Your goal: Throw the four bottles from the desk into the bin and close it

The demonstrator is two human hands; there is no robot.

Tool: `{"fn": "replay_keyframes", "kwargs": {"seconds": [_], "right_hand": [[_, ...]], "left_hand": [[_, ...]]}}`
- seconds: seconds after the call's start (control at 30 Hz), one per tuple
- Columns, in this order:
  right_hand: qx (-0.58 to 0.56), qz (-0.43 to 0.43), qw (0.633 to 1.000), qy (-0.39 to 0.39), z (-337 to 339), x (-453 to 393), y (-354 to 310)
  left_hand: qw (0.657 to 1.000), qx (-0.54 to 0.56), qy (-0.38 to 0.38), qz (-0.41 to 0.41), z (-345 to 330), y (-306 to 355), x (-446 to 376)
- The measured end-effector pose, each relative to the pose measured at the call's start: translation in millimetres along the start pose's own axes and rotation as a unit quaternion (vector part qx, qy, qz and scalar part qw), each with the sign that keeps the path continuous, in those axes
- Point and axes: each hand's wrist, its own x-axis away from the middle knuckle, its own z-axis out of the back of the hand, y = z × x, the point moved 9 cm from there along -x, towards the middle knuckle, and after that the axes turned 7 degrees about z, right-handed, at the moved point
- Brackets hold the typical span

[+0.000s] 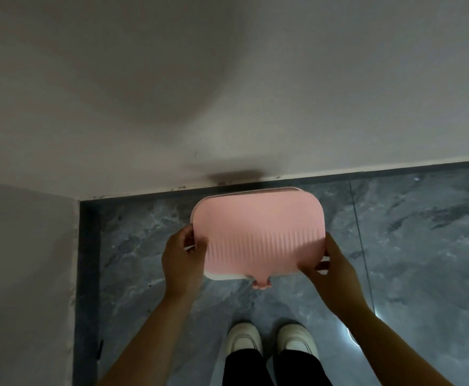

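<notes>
A pink bin lid (258, 227) with fine ribs and a small tab at its front covers the top of a white bin, whose rim (227, 277) shows just under the lid. The bin stands on the floor against the wall. My left hand (182, 263) grips the lid's left edge, thumb on top. My right hand (330, 268) grips the lid's right front corner the same way. No bottles and no desk are in view; the inside of the bin is hidden by the lid.
A pale wall (227, 93) rises right behind the bin, and a second wall (24, 274) closes the left side. The floor (422, 232) is dark grey marble tile. My two white shoes (269, 341) stand just in front of the bin.
</notes>
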Motion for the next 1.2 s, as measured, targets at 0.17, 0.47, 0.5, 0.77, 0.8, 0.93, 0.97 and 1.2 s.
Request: {"fn": "replay_keyframes", "kwargs": {"seconds": [0.17, 0.47, 0.5, 0.77, 0.8, 0.93, 0.97, 1.2], "right_hand": [[0.066, 0.003, 0.998, 0.021, 1.8, -4.1, -5.1], [0.121, 0.007, 0.993, 0.003, 0.3, -8.6, -11.3], [0.128, 0.005, 0.992, 0.000, -0.3, -8.4, -11.2], [0.151, -0.012, 0.988, -0.021, -4.7, -13.1, -12.5], [0.152, -0.013, 0.988, -0.018, -4.5, -13.6, -12.4], [0.151, -0.015, 0.988, -0.018, -4.6, -12.6, -12.4], [0.151, -0.015, 0.988, -0.021, -4.8, -12.2, -12.5], [0.157, -0.022, 0.987, -0.035, -2.4, -12.4, -12.5]], "left_hand": [[1.000, -0.026, 0.001, -0.009, -3.1, 0.2, -2.3], [0.999, -0.050, 0.000, -0.003, -6.0, -4.0, -7.3], [0.999, -0.054, -0.002, -0.001, -6.5, -4.3, -8.4], [0.997, -0.076, -0.004, 0.003, -8.3, -8.1, -11.7], [0.997, -0.079, 0.001, 0.005, -7.8, -8.2, -12.0], [0.996, -0.093, 0.006, 0.004, -7.2, -7.3, -12.9], [0.995, -0.098, 0.003, 0.001, -7.3, -7.2, -12.6], [0.996, -0.092, -0.010, 0.005, -7.5, -6.9, -5.9]]}}
